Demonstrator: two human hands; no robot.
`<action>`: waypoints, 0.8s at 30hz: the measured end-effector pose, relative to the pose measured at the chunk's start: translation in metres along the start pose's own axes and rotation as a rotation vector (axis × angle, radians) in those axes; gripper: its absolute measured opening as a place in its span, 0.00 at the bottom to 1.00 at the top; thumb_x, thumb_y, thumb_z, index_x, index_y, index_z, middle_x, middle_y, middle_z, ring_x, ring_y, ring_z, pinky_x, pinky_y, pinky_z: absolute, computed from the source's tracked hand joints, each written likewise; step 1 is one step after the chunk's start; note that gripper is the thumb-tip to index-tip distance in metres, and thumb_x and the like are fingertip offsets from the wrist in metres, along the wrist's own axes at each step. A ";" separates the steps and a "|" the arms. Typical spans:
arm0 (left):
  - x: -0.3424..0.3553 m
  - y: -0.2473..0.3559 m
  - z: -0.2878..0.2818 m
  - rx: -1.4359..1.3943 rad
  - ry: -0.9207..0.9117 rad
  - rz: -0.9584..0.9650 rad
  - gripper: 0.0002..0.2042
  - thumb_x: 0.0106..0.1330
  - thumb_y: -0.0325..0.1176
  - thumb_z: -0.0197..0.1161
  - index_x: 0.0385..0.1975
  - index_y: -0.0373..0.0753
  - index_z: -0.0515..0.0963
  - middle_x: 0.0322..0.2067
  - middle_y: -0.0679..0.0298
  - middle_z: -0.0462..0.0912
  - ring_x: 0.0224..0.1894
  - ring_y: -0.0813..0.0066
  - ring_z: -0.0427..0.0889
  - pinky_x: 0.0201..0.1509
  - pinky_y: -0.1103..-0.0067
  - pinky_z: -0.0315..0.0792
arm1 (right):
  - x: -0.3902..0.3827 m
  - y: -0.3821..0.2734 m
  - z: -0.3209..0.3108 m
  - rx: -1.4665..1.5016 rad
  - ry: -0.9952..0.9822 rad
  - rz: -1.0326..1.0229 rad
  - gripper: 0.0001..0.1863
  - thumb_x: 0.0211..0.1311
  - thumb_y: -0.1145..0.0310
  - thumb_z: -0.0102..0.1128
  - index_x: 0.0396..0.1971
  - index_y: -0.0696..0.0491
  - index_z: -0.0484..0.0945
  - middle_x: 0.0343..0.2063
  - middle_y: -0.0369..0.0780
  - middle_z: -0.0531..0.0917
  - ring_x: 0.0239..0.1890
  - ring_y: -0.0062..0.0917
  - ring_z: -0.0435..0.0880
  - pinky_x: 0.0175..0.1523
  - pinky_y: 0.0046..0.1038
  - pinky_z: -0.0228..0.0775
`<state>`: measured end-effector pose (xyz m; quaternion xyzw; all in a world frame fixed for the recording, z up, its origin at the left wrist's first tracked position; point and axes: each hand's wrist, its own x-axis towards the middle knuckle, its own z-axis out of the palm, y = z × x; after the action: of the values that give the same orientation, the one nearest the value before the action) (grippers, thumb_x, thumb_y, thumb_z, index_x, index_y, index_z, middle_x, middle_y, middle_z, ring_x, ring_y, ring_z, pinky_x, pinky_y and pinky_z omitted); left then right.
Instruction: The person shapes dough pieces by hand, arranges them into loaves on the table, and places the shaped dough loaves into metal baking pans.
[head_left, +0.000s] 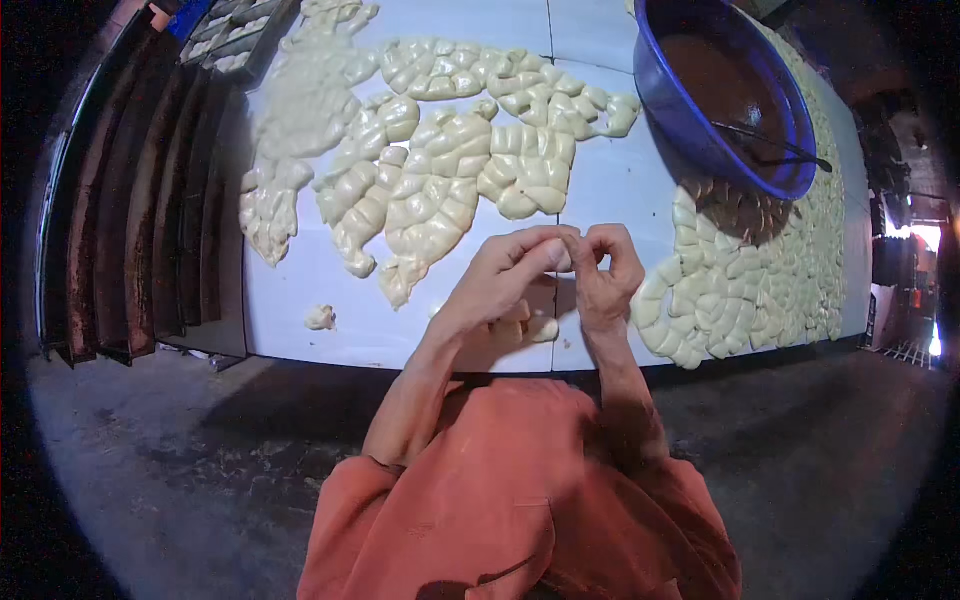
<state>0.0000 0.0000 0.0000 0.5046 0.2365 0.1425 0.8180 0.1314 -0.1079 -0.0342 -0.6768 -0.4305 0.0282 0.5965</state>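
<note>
My left hand (500, 275) and my right hand (608, 285) meet above the table's near edge, fingertips touching. Both are closed in a pinch. A pale spot shows at the left thumb tip; whether it is dough or the thumb itself I cannot tell, and whatever the fingers hold is hidden. Beneath the left wrist lie a few dough pieces (543, 328), partly covered by my arm. Beyond the hands, many glossy, pale dough pieces (435, 200) lie pressed side by side. To the right spreads another field of smaller dough pieces (740, 290), close to my right hand.
A blue tub (655, 75) with brown contents and a dark-handled utensil (765, 140) stands at the far right of the white table (610, 185). Long dark metal trays (140, 200) stand along the left side. A dough scrap (320, 317) lies near the front edge.
</note>
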 end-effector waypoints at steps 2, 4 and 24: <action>-0.004 0.006 0.001 0.337 -0.034 -0.090 0.14 0.70 0.35 0.65 0.50 0.34 0.82 0.37 0.69 0.86 0.36 0.82 0.82 0.41 0.83 0.77 | 0.000 -0.003 -0.006 -0.152 -0.141 0.069 0.11 0.67 0.64 0.65 0.39 0.57 0.79 0.32 0.42 0.82 0.26 0.28 0.80 0.34 0.27 0.73; -0.003 -0.006 0.001 0.293 0.035 -0.038 0.13 0.70 0.35 0.65 0.49 0.34 0.82 0.35 0.70 0.86 0.35 0.83 0.82 0.40 0.83 0.76 | -0.003 -0.009 -0.011 -0.124 -0.192 0.160 0.11 0.67 0.65 0.65 0.40 0.57 0.79 0.33 0.43 0.82 0.28 0.28 0.81 0.34 0.27 0.74; -0.062 -0.046 -0.028 1.297 -0.083 0.331 0.28 0.50 0.40 0.73 0.53 0.42 0.76 0.47 0.60 0.79 0.52 0.60 0.77 0.59 0.64 0.66 | -0.052 -0.014 -0.048 -0.332 -0.754 0.037 0.34 0.53 0.58 0.72 0.60 0.53 0.74 0.61 0.47 0.72 0.59 0.44 0.74 0.59 0.42 0.69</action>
<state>-0.0679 -0.0290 -0.0370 0.9287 0.1621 0.0758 0.3247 0.1177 -0.1791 -0.0336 -0.7136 -0.6054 0.2153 0.2791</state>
